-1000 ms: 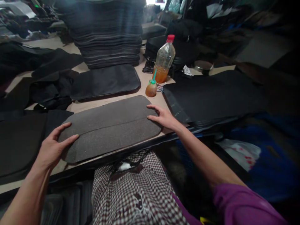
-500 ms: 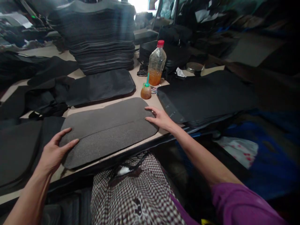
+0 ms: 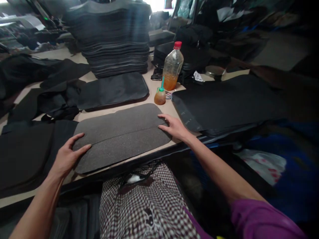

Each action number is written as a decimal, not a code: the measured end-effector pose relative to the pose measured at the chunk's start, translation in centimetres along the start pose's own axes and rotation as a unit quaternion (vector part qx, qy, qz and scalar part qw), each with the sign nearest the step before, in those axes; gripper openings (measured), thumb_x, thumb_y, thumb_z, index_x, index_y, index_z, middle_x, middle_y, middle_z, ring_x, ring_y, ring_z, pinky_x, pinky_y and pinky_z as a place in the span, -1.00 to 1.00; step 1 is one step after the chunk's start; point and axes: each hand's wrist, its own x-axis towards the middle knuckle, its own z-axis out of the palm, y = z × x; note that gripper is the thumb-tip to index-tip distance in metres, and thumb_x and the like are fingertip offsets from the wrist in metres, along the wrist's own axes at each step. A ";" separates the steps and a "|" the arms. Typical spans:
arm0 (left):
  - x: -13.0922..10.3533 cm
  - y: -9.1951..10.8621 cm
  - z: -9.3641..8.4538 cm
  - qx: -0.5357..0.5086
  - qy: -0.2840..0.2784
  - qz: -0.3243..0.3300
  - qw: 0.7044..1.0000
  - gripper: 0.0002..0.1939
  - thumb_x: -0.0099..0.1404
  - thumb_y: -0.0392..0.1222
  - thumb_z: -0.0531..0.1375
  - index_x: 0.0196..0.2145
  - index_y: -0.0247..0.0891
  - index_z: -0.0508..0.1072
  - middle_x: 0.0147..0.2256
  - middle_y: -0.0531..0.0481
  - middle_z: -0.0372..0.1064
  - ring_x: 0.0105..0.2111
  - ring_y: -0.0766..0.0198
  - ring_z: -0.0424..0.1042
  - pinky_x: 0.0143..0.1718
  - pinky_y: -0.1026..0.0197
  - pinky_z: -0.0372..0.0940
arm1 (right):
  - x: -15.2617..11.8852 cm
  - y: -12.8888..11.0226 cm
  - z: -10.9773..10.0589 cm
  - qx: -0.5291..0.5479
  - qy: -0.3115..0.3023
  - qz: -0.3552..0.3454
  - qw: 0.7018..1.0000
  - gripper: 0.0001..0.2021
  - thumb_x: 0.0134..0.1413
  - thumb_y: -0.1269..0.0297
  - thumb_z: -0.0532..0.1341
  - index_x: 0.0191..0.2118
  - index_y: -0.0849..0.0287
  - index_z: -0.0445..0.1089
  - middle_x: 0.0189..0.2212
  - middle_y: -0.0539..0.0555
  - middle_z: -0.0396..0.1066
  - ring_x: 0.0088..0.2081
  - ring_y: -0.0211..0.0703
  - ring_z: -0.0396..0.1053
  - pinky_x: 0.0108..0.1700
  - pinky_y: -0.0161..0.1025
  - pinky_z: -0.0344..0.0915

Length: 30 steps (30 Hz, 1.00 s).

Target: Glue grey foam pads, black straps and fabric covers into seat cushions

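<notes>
One dark grey panel with rounded corners [image 3: 122, 137] lies flat on the table [image 3: 168, 108], close to the table's near edge, with a thin line running lengthwise across its face. The left hand [image 3: 71, 154] is open on the panel's left end, thumb and fingers spread; the right hand [image 3: 173, 126] is open at its right end, spread the same way. Directly behind the panel is a black round-cornered piece [image 3: 113, 91], and beyond that a tall stack of dark sheets [image 3: 114, 53]. Just behind the panel's far right corner are a small squeeze bottle with a green cap [image 3: 159, 97] and a larger clear bottle with a red cap [image 3: 172, 71], both holding amber liquid. Flat black sheets [image 3: 224, 101] lie right of the panel; dark rounded pieces [image 3: 25, 152] lie left of it. A checked cloth [image 3: 144, 205] covers the person's front, below the panel.
</notes>
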 end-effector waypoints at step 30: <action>-1.2 -2.0 1.1 0.037 0.009 0.232 0.972 -0.34 0.21 -0.20 0.42 0.22 -0.21 0.33 0.14 -0.18 0.38 0.15 0.05 0.38 0.24 -0.03 0.27 | 0.1 2.3 1.4 -0.129 -0.020 0.094 0.987 -0.24 -0.03 -0.37 0.20 0.25 -0.12 0.36 0.04 0.12 0.51 -0.25 0.07 0.49 -0.21 -0.02 0.40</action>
